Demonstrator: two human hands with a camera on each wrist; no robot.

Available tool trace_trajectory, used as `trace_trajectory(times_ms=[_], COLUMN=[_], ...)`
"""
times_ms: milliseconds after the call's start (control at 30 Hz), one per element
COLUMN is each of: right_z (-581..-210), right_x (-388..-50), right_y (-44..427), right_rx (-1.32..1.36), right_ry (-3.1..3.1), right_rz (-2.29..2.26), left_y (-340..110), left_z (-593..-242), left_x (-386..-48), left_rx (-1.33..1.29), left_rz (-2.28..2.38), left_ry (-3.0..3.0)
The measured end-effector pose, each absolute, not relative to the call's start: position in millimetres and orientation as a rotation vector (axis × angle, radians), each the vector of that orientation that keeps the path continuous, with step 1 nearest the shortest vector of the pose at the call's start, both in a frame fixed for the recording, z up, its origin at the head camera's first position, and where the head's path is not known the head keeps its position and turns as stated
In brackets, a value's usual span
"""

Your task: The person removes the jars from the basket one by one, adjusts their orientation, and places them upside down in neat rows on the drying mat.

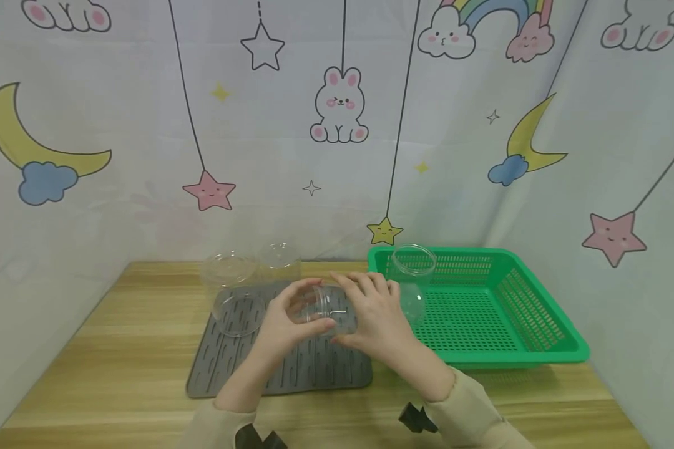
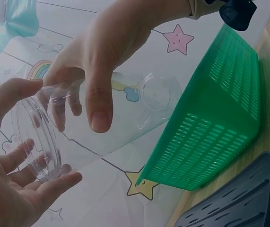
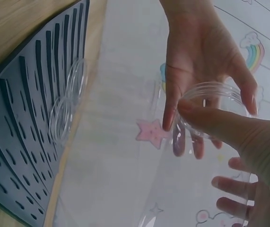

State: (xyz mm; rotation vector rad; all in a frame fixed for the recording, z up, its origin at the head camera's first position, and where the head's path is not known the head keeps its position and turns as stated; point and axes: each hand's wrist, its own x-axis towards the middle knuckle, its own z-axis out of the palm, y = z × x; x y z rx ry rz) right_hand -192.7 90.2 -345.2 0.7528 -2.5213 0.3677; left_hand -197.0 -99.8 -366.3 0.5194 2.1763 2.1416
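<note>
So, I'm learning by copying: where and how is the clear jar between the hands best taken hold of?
Probably round the smooth body of the clear jar, coming from the right as the right hand does, squeezing opposite sides. The jar is held roughly on its side, ridged end at the left hand, so the body points right and its rounded shape suits a wrapping grip.

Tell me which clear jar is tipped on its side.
The held jar, sideways between the left hand and right hand; the leftmost jar, back jar and jar in the green basket stand on end.
</note>
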Motion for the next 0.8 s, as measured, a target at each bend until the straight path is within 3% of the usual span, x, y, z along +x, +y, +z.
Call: trace_trajectory(times_ms=[800], right_z=[-369.6], right_x=[-198.1], right_y=[101.9], right_rx=[0.951], right_ry=[-1.737], right_rz=[0.853], left_y=[-100.8], left_z=[-366.5], left_x=[-198.5], left_rx=[0.497], left_rz=[2.422], left_ry=[2.121])
